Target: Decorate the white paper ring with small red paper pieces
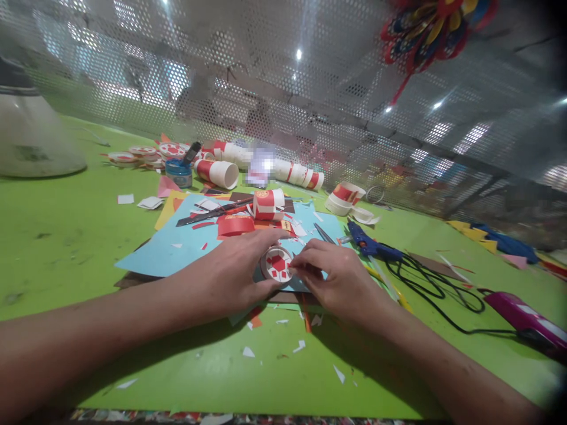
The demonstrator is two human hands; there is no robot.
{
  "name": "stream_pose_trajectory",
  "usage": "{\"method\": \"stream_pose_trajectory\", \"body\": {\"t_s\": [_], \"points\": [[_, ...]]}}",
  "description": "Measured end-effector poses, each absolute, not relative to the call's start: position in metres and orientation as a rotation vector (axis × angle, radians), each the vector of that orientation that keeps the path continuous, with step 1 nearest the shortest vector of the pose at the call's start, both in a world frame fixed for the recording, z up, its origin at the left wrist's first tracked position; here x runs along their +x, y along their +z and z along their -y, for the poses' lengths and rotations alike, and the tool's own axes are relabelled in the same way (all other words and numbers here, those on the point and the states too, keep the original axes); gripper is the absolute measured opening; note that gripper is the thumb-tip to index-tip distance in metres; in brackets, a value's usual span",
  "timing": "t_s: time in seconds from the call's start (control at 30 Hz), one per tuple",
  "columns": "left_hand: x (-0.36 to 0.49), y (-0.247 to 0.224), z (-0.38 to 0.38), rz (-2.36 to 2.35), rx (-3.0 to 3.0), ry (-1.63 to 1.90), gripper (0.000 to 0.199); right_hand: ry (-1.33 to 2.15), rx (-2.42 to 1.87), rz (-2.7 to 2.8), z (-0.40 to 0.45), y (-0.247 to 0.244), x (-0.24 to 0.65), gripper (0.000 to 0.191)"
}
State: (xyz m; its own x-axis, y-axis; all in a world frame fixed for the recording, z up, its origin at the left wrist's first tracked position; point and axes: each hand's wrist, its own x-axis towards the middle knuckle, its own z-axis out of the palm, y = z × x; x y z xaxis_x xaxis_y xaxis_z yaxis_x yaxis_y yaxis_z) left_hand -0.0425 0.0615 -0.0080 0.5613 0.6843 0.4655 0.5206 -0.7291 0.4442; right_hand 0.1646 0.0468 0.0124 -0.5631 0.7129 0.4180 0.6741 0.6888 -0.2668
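A small round white paper disc with red pieces on its face [278, 264] lies over the light blue paper [163, 254]. My left hand [234, 268] curves round its left side, thumb below and fingers above, gripping it. At the disc's right edge my right hand [332, 268] has its thumb and fingertips pinched together; whatever they hold is too small to make out. Just behind the hands are a red paper ring [235, 225] and a red and white cup piece [268, 205].
A blue glue gun [374, 245] with a black cable rests at the right, near scissors [324, 233] and a magenta device [527, 319]. Behind stand a blue jar [179, 173] and paper cups [219, 173]. Paper scraps litter the green table [177, 366].
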Motion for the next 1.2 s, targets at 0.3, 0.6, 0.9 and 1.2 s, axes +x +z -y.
{"method": "stream_pose_trajectory", "body": {"t_s": [0.3,0.6,0.9,1.2], "points": [[-0.041,-0.006,-0.059,-1.004,2.537,0.908,0.057,0.07,-1.078,2.389,-0.045,0.012,0.161,0.013],[-0.041,-0.007,-0.06,-0.993,2.545,0.927,0.055,0.09,-1.069,2.399,-0.044,0.013,0.162,0.013],[-0.042,-0.007,-0.062,-1.02,2.526,0.942,0.057,0.121,-1.11,2.312,-0.043,0.026,0.168,0.013],[-0.042,-0.008,-0.06,-0.996,2.546,0.947,0.056,0.067,-1.2,2.338,-0.041,0.015,0.16,0.011]]}}
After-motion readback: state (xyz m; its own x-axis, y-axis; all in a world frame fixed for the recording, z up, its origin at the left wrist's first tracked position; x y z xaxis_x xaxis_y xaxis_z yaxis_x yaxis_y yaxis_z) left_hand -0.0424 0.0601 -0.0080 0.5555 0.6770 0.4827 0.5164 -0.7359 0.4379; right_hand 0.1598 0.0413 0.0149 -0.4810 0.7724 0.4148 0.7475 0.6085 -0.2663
